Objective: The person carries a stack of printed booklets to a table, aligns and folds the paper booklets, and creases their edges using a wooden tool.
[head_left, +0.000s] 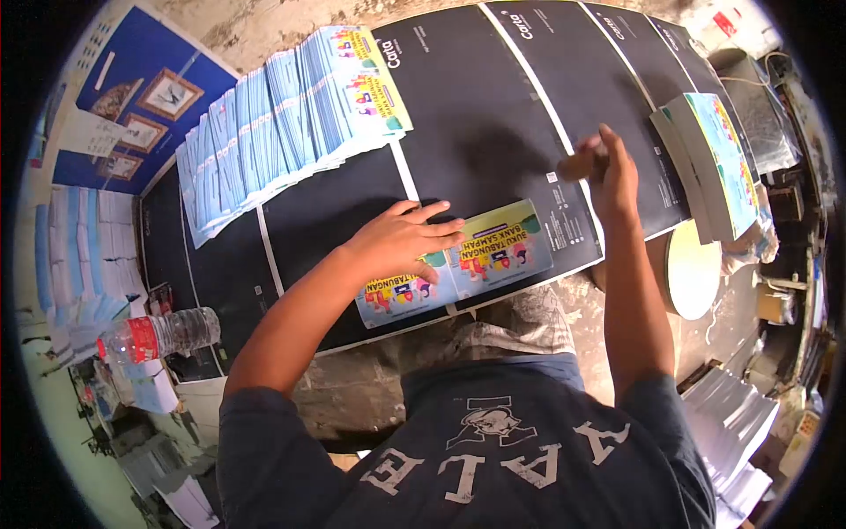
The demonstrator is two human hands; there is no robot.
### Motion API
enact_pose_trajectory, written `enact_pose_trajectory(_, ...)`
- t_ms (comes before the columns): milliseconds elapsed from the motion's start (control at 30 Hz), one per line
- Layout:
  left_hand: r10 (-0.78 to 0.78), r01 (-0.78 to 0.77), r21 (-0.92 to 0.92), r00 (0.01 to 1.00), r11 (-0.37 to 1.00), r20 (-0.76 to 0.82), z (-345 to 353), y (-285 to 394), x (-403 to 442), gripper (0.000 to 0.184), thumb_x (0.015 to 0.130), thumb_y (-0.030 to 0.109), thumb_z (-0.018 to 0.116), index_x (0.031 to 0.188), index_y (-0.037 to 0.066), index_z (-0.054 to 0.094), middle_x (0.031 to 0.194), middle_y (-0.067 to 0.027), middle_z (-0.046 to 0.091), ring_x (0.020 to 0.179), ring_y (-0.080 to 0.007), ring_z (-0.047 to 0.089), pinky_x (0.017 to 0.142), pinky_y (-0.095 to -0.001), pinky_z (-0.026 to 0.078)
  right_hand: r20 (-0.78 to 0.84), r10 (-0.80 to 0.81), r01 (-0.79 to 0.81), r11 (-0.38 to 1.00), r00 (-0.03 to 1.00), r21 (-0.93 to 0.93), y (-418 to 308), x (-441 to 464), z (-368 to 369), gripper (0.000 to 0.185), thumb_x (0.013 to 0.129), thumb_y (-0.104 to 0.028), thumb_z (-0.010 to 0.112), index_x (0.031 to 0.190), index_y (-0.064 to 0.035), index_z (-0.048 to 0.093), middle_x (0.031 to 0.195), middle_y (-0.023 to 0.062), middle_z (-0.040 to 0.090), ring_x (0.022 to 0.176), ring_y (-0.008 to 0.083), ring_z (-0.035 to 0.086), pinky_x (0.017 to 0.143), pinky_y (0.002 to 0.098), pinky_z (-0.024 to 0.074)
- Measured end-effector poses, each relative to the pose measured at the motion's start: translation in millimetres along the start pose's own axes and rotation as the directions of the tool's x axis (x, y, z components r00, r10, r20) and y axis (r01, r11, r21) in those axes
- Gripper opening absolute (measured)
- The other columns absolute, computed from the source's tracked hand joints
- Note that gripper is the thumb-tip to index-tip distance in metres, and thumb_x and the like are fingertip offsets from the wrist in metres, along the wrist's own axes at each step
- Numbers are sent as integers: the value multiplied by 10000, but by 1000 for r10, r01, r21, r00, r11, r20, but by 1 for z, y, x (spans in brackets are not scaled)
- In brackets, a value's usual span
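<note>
My left hand (405, 238) lies with its fingers spread on the left part of a printed cover sheet (502, 249), which rests at the table's near edge. The sheet shows colourful pictures and yellow lettering on a light blue and green ground. To the right, my right hand (608, 167) is raised over the black table surface (467, 97), its fingers round a brown object (577, 166) that is blurred and too unclear to name. Further right stands a thick stack of the same printed sheets (723, 159).
A long fanned row of folded booklets (291, 115) fills the table's far left. A water bottle with a red label (167, 335) lies at the left corner. A round stool (693, 273) is by the right edge, with paper piles (727, 419) on the lower right.
</note>
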State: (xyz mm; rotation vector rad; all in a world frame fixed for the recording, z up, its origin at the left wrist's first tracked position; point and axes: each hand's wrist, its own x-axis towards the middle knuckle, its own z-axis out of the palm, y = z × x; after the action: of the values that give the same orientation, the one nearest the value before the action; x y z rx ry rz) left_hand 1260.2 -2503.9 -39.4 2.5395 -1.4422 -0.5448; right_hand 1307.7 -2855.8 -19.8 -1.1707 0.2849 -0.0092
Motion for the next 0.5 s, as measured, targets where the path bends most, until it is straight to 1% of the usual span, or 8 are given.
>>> enact_pose_trajectory(133, 54, -61, -66, 994, 996, -100, 23, -15, -6, 723, 844, 486, 654, 1484, 205, 469, 1597, 59, 374, 1508, -242, 260, 1193, -473, 256, 431, -135, 239, 950, 892, -199, 18, -152, 82, 238, 968, -145, 630, 805, 25, 659, 843, 131, 679, 764, 220, 626, 727, 372, 501)
enact_pose_trajectory(167, 73, -82, -64, 989, 995, -131, 25, -20, -7, 704, 851, 473, 652, 1479, 208, 474, 1599, 58, 372, 1508, -240, 263, 1192, -474, 258, 505, 3, 165, 944, 863, -287, 25, -171, 92, 186, 933, -100, 675, 809, 37, 653, 852, 137, 677, 784, 218, 622, 728, 352, 492)
enact_pose_trajectory(200, 95, -106, -63, 983, 992, -159, 30, -22, -9, 686, 857, 459, 650, 1474, 211, 480, 1600, 56, 370, 1507, -238, 265, 1191, -475, 260, 322, 283, 34, 702, 903, -712, 52, -176, 96, 206, 944, -120, 671, 813, 38, 650, 832, 129, 659, 782, 196, 606, 722, 329, 478)
enact_pose_trajectory(267, 75, -92, -75, 976, 993, -203, 36, -28, -3, 623, 902, 444, 623, 1470, 226, 485, 1600, 55, 370, 1507, -237, 263, 1192, -482, 256, 353, 183, 31, 852, 918, -522, 66, -182, 88, 228, 969, -157, 650, 842, 33, 657, 835, 104, 653, 771, 177, 594, 723, 320, 479)
enact_pose_trajectory(300, 67, -95, -115, 971, 989, -228, 39, -25, -8, 602, 924, 435, 607, 1474, 226, 479, 1600, 51, 370, 1507, -236, 264, 1196, -485, 249, 227, 407, -242, 817, 885, -524, 60, -184, 83, 210, 986, -160, 629, 912, 35, 657, 876, 78, 655, 777, 151, 585, 727, 299, 474)
enact_pose_trajectory(400, 134, -165, -95, 954, 982, -270, 46, -27, -11, 579, 978, 436, 550, 1492, 185, 461, 1591, 15, 388, 1501, -236, 283, 1208, -489, 220, 432, 181, 67, 865, 884, -498, 59, -183, 86, 143, 990, -107, 614, 954, 30, 638, 946, 82, 636, 816, 132, 572, 761, 278, 467)
enact_pose_trajectory(433, 122, -162, -121, 951, 979, -283, 46, -26, -11, 560, 980, 428, 550, 1480, 184, 482, 1581, 11, 406, 1498, -240, 291, 1204, -490, 227, 328, 316, -131, 868, 890, -480, 55, -185, 91, 143, 962, -101, 656, 897, 23, 628, 929, 87, 626, 835, 161, 582, 781, 326, 466)
enact_pose_trajectory(500, 119, -178, -153, 936, 972, -330, 47, -27, -10, 521, 985, 414, 551, 1450, 180, 526, 1562, 2, 438, 1491, -246, 307, 1194, -497, 242, 411, 220, -27, 904, 885, -426, 50, -185, 110, 163, 937, -95, 687, 839, 14, 617, 877, 82, 616, 811, 182, 579, 776, 349, 460)
